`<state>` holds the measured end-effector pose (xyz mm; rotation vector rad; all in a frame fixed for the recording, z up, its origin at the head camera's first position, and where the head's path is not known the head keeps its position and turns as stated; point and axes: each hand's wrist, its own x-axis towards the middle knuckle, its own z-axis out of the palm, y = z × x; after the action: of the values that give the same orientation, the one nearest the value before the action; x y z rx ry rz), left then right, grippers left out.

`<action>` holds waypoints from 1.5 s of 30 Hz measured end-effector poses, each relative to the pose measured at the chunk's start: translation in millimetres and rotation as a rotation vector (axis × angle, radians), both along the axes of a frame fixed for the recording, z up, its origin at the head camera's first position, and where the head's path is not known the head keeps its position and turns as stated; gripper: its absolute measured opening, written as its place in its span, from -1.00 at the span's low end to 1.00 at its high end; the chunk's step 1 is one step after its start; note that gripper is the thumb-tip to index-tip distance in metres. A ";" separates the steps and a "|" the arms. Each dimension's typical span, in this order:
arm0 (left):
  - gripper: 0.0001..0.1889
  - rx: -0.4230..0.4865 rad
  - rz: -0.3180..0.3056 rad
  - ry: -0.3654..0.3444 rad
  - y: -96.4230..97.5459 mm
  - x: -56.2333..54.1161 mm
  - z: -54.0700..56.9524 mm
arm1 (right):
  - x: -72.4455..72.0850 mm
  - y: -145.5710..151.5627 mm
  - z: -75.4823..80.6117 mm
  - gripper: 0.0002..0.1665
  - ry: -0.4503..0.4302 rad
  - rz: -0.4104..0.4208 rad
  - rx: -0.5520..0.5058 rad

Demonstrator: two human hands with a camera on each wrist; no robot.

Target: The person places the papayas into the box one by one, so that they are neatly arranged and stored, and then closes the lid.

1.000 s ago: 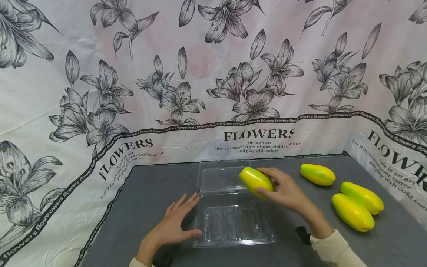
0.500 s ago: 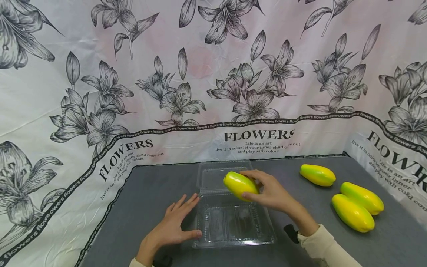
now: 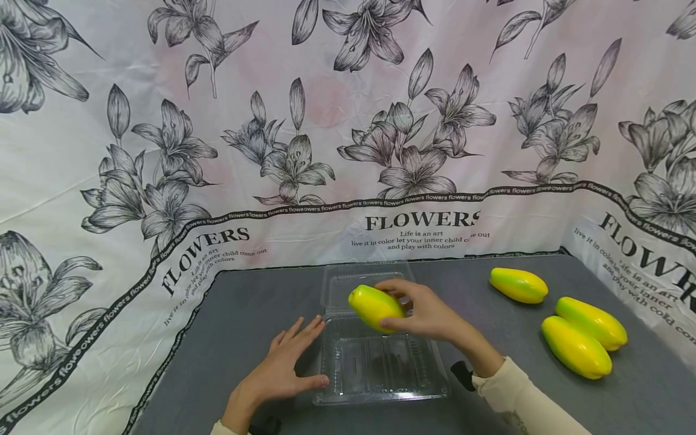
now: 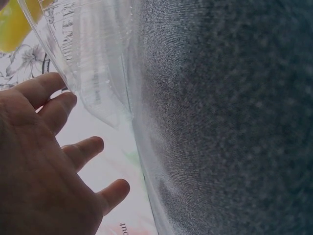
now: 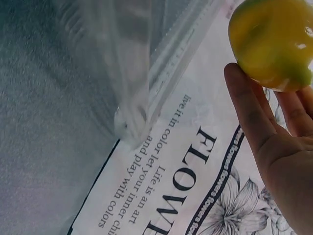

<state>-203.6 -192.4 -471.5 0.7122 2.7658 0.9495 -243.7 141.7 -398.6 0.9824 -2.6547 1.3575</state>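
My right hand grips a yellow-green papaya, thumb on the near side and fingers behind. The papaya hangs tilted above a clear plastic clamshell box, over the line where its lid and base meet. The box lies open on the table, its lid folded back to the far side. At the box's left edge rests my left hand, fingers spread and straight. The left wrist view shows its fingertips touching the plastic rim. In the right wrist view the papaya sits on the fingers, partly cut off.
On the right of the grey table lie three more papayas: one at the back and a pair side by side, the rear one touching the front one. A flower-printed cloth hangs behind and along the sides.
My right hand has carried the papaya left and slightly nearer, from the box's right side to above its middle. The left hand stays where it was.
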 end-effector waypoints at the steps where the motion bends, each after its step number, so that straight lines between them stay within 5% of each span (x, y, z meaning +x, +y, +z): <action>1: 0.01 -0.001 0.002 0.000 0.0 0.0 0.2 | 0.0 -1.9 -1.0 -0.23 -0.001 0.004 -0.002; 12: 0.00 0.001 0.010 -0.004 -0.3 0.9 0.3 | 0.2 -21.7 -11.5 -0.23 -0.035 0.069 0.006; 36: 0.00 -0.011 0.012 -0.013 -1.5 -0.1 -0.4 | -5.9 -53.9 1.3 -0.27 0.015 0.086 0.141; 45: 0.02 -0.018 0.014 -0.009 -0.6 0.5 0.6 | -9.5 -64.0 -11.1 -0.26 -0.064 0.068 0.155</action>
<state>-203.1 -193.0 -470.9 0.6847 2.7720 0.9266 -253.1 77.7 -409.7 1.0705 -2.8359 1.2301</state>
